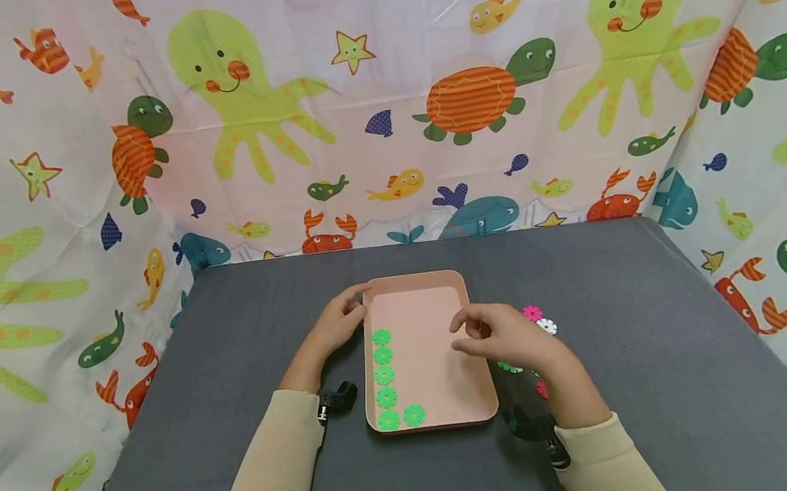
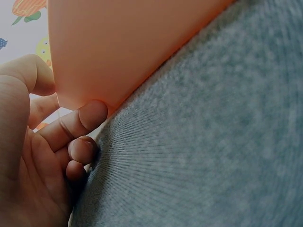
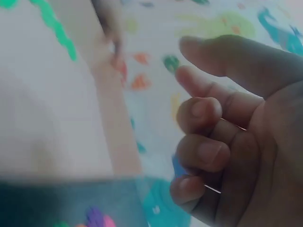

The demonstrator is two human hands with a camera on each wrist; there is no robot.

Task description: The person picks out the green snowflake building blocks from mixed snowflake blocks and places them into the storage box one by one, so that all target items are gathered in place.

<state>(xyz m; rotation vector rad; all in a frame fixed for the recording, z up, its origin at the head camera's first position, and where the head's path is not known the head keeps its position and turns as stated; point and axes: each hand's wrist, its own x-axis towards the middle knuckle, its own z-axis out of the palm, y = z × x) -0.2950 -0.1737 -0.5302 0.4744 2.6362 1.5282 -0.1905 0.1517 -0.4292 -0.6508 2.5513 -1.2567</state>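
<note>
A shallow pink tray (image 1: 429, 314) lies on the grey table. Several bright green flower-shaped pieces (image 1: 384, 374) run in a column along its left side, and one more green piece (image 1: 414, 415) sits beside the lowest, at the near edge. My left hand (image 1: 337, 321) holds the tray by its far left side; in the left wrist view its thumb and fingers (image 2: 92, 116) are on the tray wall (image 2: 109, 52). Over the tray's right edge hovers my right hand (image 1: 511, 335), thumb and index finger apart with nothing between them, the other fingers curled in.
Right of the tray, partly hidden by my right hand, are loose flower pieces: pink (image 1: 533, 312), white (image 1: 548, 327), green (image 1: 510, 367) and red (image 1: 541, 389). A purple piece (image 3: 94, 216) shows in the right wrist view. A sea-animal curtain (image 1: 366, 120) hangs behind the table.
</note>
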